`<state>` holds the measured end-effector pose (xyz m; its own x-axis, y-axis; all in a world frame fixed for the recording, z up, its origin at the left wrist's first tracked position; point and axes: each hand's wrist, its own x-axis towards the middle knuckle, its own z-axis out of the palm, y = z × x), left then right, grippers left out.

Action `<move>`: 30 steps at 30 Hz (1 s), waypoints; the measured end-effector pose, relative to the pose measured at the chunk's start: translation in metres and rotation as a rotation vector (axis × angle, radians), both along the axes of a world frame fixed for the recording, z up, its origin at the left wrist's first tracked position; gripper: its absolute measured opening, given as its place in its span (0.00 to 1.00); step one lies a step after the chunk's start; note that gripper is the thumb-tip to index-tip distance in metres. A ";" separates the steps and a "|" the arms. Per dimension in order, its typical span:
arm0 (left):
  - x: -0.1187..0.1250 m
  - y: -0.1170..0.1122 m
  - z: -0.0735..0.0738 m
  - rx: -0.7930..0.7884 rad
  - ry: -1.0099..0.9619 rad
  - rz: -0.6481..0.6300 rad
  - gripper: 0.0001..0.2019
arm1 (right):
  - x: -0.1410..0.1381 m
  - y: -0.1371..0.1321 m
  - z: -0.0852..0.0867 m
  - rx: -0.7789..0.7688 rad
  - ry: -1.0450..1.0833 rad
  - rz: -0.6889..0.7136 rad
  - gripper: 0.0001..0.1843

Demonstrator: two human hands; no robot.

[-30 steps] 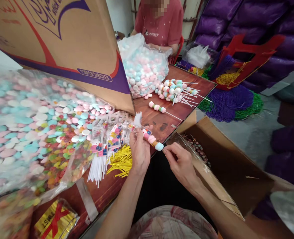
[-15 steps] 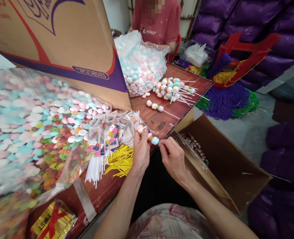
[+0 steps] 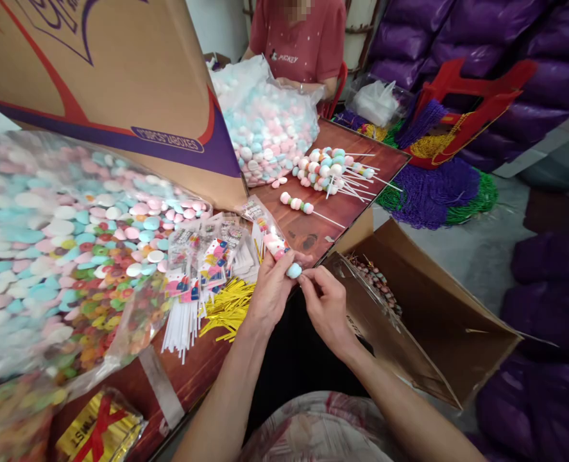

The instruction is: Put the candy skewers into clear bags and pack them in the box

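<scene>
- A skewer (image 3: 292, 270) of pink, white and light-blue soft candy pieces is held over the near edge of the dark wooden tabletop (image 3: 361, 186). Its upper part is enclosed in a narrow clear plastic sleeve (image 3: 263, 229) with coloured print, and only the light-blue end piece is seen outside the sleeve's mouth.
- The left hand (image 3: 269, 292) is closed around the sleeve and the candies within it, with the thumb laid on top.
- The right hand (image 3: 326, 307) is pinched shut at thumb and forefinger just beside the light-blue piece. The pinch appears to be on the skewer's stick, which is hidden by the fingers.
- Just left of the hands, a fan of spare printed sleeves (image 3: 207, 256), a bundle of white paper sticks (image 3: 183, 324) and a heap of gold twist ties (image 3: 226, 307) are laid on the tabletop. A large clear bag of pastel candy discs (image 3: 48, 244) is spread beyond them.
- An open brown cardboard box (image 3: 423, 321) with a clear liner is set just right of the hands, below the tabletop's edge.
- Across the tabletop, a pile of unwrapped skewers (image 3: 330, 170) is laid in front of a co-worker in a red shirt (image 3: 303, 38).
- Several risks are judged to be present:
  - The thin sleeve could be split or creased if the last piece is forced in.
  - A soft piece could be shoved along the stick, or off it, if the sleeve is squeezed too hard.
  - With the grip so near the edge, a slipped skewer could be lost to the floor or the box.
</scene>
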<state>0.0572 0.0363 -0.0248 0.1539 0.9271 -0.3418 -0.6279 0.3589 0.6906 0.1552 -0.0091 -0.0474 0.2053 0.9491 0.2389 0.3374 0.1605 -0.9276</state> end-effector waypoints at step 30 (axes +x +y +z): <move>-0.015 0.020 0.014 0.084 0.110 0.141 0.16 | 0.026 0.005 0.019 0.394 -0.809 -0.020 0.11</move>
